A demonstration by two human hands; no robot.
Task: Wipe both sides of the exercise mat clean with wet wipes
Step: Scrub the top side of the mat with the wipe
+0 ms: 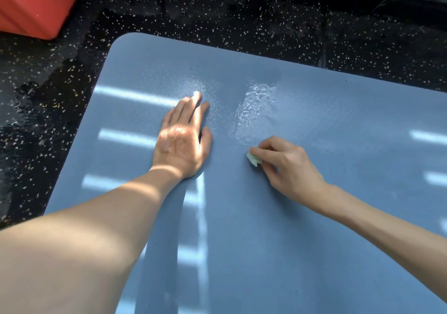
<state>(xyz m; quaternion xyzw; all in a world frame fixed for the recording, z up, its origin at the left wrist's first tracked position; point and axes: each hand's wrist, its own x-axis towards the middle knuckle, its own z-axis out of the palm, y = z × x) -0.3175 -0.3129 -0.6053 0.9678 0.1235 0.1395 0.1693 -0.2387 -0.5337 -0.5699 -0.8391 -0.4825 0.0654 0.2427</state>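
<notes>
Blue exercise mat (266, 229) lies flat on black speckled floor (217, 11), its rounded corner at 11 o'clock. Small pale-green wet wipe (253, 160), wadded, touches the mat just right of centre. Right hand (290, 166) pinches it, fingers curled round the wad. Glossy wet streak (256, 105) at 12 o'clock from the wipe. Left hand (182, 142) at 9 o'clock from the wipe: palm down, fingers straight, flat on the mat, holding nothing. Red block (36, 1) at 10 o'clock, apart from the mat.
</notes>
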